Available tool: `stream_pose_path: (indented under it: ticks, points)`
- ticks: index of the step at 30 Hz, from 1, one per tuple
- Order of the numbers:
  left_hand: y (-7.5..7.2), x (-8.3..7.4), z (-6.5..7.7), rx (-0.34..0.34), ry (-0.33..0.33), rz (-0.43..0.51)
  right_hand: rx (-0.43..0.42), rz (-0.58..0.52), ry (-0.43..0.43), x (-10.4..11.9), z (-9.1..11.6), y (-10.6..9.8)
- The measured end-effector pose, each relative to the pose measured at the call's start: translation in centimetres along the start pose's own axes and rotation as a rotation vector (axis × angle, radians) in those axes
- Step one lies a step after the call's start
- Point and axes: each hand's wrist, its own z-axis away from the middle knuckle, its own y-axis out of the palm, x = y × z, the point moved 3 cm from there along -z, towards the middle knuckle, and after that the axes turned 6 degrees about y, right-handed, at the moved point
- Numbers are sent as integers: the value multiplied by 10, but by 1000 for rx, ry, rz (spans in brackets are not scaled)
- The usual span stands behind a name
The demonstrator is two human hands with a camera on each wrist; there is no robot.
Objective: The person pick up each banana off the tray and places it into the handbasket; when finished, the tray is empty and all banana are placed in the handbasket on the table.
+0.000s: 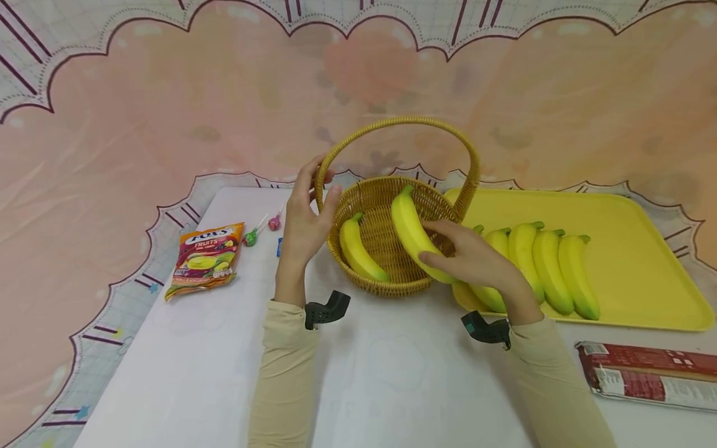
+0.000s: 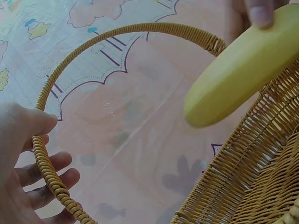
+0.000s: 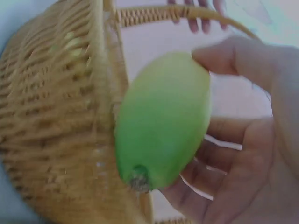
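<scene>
A wicker basket stands on the worktop at the centre of the frame, its tall handle arching above. Inside, one banana lies slanted against the left part of the bowl, green stem toward the top.

The left hand holds the left side of the handle, thumb on one side and fingers curled behind. The right hand grips a second banana at the basket's right half, stem pointing up; whether this one touches the rim I cannot tell.

At right, a yellow tray carries a row of bananas along its left part, some partly hidden by the right hand. A red-and-white packet lies at lower right. On the left are an orange snack bag, a green lollipop and a pink lollipop.
</scene>
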Motion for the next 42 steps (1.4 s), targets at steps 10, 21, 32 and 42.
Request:
stream_pose_path:
  ticks: [10,21,32,42]
  points:
    - [1,27,-3,-6,-1,-32,144,113,107,24,-63,11]
    - [-1,-3,0,14,-24,-3,342,186,171,27,-93,40]
    - [0,-5,-2,20,-17,-1,397,209,127,26,-91,43]
    - [0,-5,1,15,-21,-1,127,68,17,10,-58,25]
